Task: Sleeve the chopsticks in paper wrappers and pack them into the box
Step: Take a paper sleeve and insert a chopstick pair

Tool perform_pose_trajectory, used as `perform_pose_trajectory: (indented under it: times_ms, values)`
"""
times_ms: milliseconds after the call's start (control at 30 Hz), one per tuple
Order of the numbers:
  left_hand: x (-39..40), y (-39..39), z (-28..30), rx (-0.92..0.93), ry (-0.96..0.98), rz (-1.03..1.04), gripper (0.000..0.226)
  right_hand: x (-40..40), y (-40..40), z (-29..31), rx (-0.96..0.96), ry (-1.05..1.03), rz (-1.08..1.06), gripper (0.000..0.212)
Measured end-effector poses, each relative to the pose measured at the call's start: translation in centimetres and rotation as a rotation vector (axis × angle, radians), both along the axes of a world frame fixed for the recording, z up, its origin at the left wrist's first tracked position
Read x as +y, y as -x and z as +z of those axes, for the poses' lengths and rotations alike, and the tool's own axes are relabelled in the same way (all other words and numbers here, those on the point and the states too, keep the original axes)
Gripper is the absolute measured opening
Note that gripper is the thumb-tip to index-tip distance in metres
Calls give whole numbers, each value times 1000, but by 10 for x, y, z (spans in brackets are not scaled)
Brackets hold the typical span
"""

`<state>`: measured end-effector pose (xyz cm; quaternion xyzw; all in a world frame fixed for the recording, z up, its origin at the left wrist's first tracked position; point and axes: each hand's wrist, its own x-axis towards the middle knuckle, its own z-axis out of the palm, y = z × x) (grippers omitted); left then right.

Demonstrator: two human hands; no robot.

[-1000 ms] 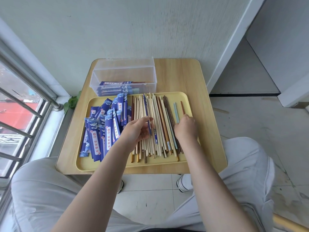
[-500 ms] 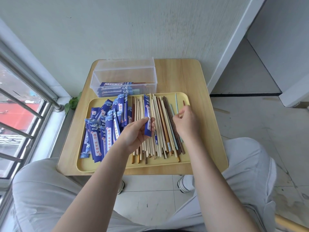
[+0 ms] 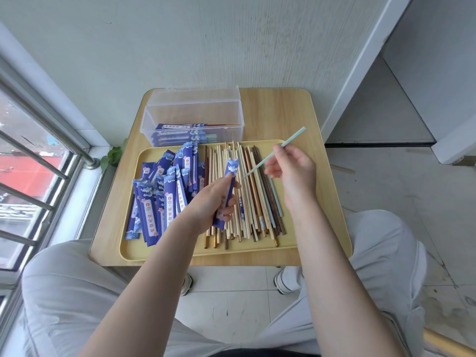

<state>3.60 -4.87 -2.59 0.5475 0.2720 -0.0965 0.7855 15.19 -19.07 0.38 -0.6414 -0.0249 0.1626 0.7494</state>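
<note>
L hand (image 3: 215, 199) grips blue wrapper (image 3: 228, 191), R hand (image 3: 293, 171) pinches teal chopstick (image 3: 260, 164).

We see a clear glossy plastic box (image 3: 193, 117) on a matt wood-grain table (image 3: 283, 114). The tray (image 3: 288, 243) looks like smooth matt yellow plastic. Wrappers (image 3: 159, 199) are printed blue paper with a slight sheen; the left hand (image 3: 211, 202) holds one wrapper (image 3: 228, 186), also paper. Loose chopsticks (image 3: 239, 191) are mostly pale bare wood, some dark brown wood. The pale blue chopstick (image 3: 273, 153) pinched by the right hand (image 3: 293, 171) looks smooth, material unclear. Railing (image 3: 46, 119) is shiny metal; trousers (image 3: 77, 292) are matt grey cloth.
</note>
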Motion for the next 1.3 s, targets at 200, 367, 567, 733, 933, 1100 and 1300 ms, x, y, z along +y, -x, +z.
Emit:
perform_pose_trajectory:
  times_ms: [200,367,567,733,933,1100,1300]
  values:
    - [-6,1,-1,27,-343,-123,30,-1,-16,4,-29,-21,-109,13]
    - [-8,-2,-7,81,-539,-130,35,-1,-20,6,-24,-28,-134,14]
    - [-11,0,-5,56,-584,-187,29,1,-20,-2,-87,110,-99,11]
    - [-15,-5,2,-16,-533,-224,18,7,-5,-8,-175,229,69,62]
    - [-16,-4,10,-108,-361,-170,21,7,-2,-16,-229,422,351,53]
    - [-14,-8,5,7,-128,-78,55,6,-2,-17,-229,495,350,19]
    - [-15,-4,-3,26,-70,-47,56,-11,-12,-26,-294,1176,314,14]
